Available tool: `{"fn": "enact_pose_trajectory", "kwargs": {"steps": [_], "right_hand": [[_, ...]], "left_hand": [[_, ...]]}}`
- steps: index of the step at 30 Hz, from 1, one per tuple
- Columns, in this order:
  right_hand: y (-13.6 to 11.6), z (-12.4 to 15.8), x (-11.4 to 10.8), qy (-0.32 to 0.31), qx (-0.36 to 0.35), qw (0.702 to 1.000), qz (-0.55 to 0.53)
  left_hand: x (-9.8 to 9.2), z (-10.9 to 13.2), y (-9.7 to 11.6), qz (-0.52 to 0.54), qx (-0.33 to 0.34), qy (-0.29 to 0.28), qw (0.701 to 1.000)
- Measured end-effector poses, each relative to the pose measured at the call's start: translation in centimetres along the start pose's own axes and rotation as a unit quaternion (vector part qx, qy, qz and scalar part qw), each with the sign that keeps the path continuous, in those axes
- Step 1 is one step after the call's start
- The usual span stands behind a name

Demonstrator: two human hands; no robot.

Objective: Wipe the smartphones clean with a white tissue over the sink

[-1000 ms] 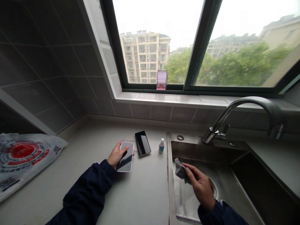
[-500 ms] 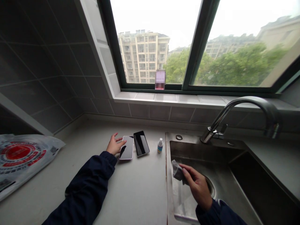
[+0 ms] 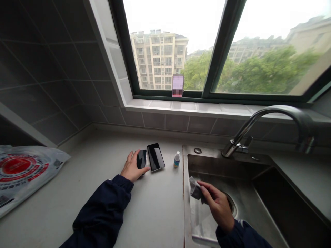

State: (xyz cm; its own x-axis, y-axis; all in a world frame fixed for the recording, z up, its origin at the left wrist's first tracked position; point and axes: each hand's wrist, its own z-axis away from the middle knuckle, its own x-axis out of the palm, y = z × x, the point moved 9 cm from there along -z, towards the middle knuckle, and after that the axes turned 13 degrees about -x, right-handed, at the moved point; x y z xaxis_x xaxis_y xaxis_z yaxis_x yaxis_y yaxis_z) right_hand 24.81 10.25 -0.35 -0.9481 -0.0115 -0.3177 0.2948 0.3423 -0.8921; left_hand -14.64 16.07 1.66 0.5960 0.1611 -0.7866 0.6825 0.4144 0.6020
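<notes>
My left hand lies over a phone with a pale rim that is flat on the grey counter. The fingers curl over its left edge and the thumb presses at its near end. A second, black phone lies right beside it, and a small white dropper bottle stands further right. My right hand hovers over the steel sink and pinches a crumpled grey cloth.
A curved tap arches over the sink at the right. A printed plastic bag lies at the counter's left end. Dark tiles and a window sill run along the back.
My left hand carried the pale-rimmed phone away from me, laid it beside the black phone, then settled back over it. The right hand with the cloth barely moved.
</notes>
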Motion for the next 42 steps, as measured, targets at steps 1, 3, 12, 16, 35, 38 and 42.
{"fn": "enact_pose_trajectory", "kwargs": {"steps": [1,3,12,16,35,38,42], "right_hand": [[0.0,0.0,0.0,-0.001,0.000,1.000,0.000],[-0.1,0.0,0.1,-0.002,0.000,1.000,-0.001],[-0.1,0.0,0.4,-0.009,-0.003,1.000,-0.004],[0.0,-0.1,0.4,-0.011,-0.003,1.000,-0.003],[-0.7,0.0,0.6,-0.011,-0.012,1.000,-0.005],[-0.8,-0.1,0.7,-0.013,-0.014,1.000,-0.007],[-0.9,0.0,0.7,-0.015,-0.017,1.000,-0.007]], "left_hand": [[0.3,0.3,-0.1,-0.026,0.006,-0.025,0.999],[0.8,1.0,-0.1,-0.073,0.023,-0.065,0.995],[0.8,1.8,5.9,-0.114,0.075,0.013,0.991],[1.8,0.9,7.8,-0.153,0.015,0.051,0.987],[3.2,-1.3,7.2,-0.132,-0.057,0.001,0.990],[3.5,-2.0,6.7,-0.090,-0.050,-0.023,0.994],[4.0,-3.0,6.3,-0.032,-0.038,-0.047,0.998]]}}
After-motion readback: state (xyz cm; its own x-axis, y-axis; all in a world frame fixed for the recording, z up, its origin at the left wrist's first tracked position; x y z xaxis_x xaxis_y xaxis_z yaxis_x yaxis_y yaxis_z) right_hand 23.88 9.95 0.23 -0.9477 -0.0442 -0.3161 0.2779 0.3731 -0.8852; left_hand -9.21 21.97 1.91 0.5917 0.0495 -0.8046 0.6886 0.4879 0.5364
